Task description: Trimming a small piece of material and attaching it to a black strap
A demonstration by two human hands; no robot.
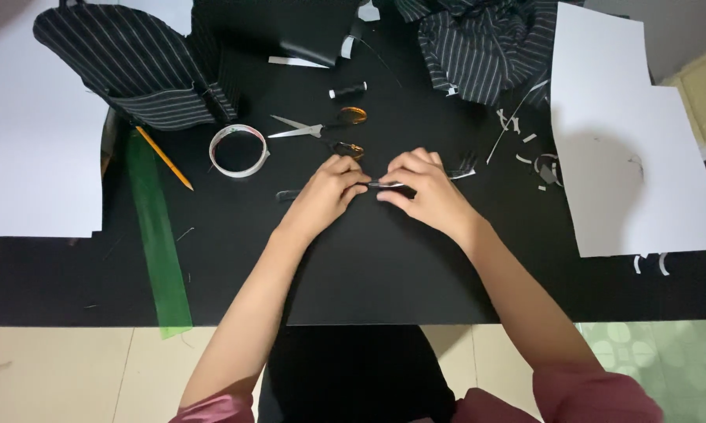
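Left hand [327, 190] and right hand [425, 186] both pinching a thin dark fabric strip [384, 185] over black table [368, 266], scissors [317, 128] at 12 o'clock, tape roll [238, 150] at 10 o'clock

The worktop [384, 266] is covered in a matt black sheet, smooth and without shine. The scissors [310, 128] have bright, polished metal blades and glossy amber plastic handles. The ruler [158, 235] is translucent green plastic with a smooth face. The pencil [165, 158] looks like painted wood in yellow-orange. The tape roll [238, 150] is a white, slightly glossy ring. The striped cloth [478, 47] is soft woven fabric, dark with thin pale lines, as is the sewn striped piece [133, 63]. The white paper sheets [627, 149] look matt and smooth. The thread spool [348, 91] carries dull black thread.
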